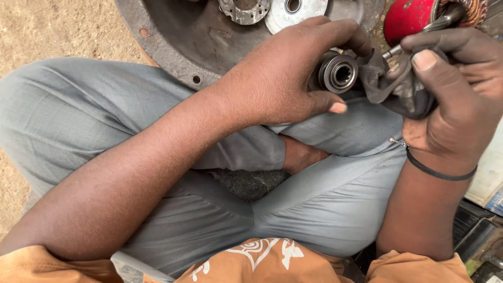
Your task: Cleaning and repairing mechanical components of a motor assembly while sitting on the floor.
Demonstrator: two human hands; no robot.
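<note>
My left hand (285, 78) grips a small round metal part with a splined bore (339, 74), holding it over my crossed legs. My right hand (450, 89) is closed on a dark greasy rag (390, 86) pressed against that part, and on the shaft of a motor armature whose red body (408, 18) and copper windings (471, 10) stick out past my fingers at the top right. A thin black band circles my right wrist.
A large round rusty metal housing (183, 47) lies on the sandy ground ahead of my knees, with a toothed metal ring (243, 10) and a pale round disc (293, 10) in it. Boxes and dark clutter sit at the right edge.
</note>
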